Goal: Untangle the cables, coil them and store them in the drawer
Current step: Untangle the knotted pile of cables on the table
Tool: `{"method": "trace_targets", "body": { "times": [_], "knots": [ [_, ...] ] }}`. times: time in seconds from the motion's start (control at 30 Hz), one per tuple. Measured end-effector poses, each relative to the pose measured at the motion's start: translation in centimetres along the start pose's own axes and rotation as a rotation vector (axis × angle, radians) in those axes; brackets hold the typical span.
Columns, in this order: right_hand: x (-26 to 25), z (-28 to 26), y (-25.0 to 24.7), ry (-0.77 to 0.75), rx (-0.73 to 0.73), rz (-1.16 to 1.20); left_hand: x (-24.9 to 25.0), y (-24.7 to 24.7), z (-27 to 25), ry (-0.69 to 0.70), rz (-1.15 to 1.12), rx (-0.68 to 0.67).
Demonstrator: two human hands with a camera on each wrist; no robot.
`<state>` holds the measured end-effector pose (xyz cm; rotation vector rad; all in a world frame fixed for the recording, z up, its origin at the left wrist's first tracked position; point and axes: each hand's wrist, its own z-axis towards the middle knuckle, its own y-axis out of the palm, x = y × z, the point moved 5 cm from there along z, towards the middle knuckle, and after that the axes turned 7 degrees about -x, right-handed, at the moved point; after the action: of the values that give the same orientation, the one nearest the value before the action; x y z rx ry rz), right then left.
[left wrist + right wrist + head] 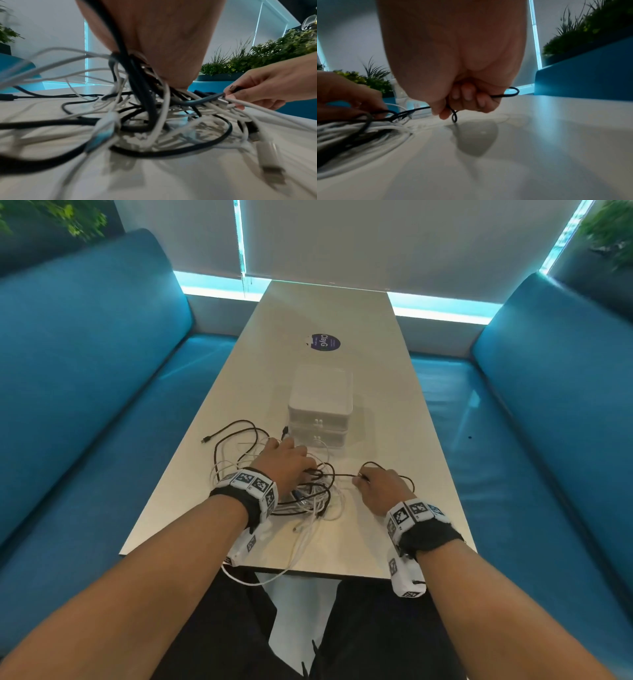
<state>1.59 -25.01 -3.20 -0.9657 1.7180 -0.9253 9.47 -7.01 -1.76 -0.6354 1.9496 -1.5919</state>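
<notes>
A tangle of black and white cables (305,498) lies on the pale table (325,313), just in front of a small white two-drawer unit (320,405) whose drawers are shut. My left hand (291,465) rests on top of the tangle, and its fingers curl round a bunch of strands (126,65). My right hand (366,481) is to the right of the pile. It pinches a black cable (342,474) that stretches taut back to the tangle. In the right wrist view its fingers (467,97) curl round that black cable (419,108), with a loop behind them.
A round dark sticker (322,342) lies farther along the table. One white cable (260,580) hangs over the near edge toward my lap. Blue sofas flank the table on the left (85,371) and the right (548,405).
</notes>
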Motion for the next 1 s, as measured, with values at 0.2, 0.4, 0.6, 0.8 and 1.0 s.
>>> {"method": "trace_targets", "body": {
  "times": [0.2, 0.4, 0.6, 0.8, 1.0],
  "knots": [
    [-0.4, 0.4, -0.4, 0.040, -0.020, -0.001, 1.0, -0.4, -0.1, -0.074, 0.018, 0.023],
    [-0.7, -0.1, -0.1, -0.059, 0.010, 0.063, 3.0, -1.0, 0.5, -0.002, -0.113, 0.059],
    [-1.4, -0.4, -0.4, -0.183, 0.053, 0.083, 3.3, -0.3, 1.4, -0.081, -0.069, 0.042],
    [0.7, -0.2, -1.0, -0.016, 0.071, -0.032, 3.0, 0.2, 1.1, -0.143, -0.008, 0.069],
    [0.9, -0.4, -1.2, 0.102, 0.096, -0.073, 3.4, -0.1, 1.0, -0.127, 0.045, 0.046]
  ]
}}
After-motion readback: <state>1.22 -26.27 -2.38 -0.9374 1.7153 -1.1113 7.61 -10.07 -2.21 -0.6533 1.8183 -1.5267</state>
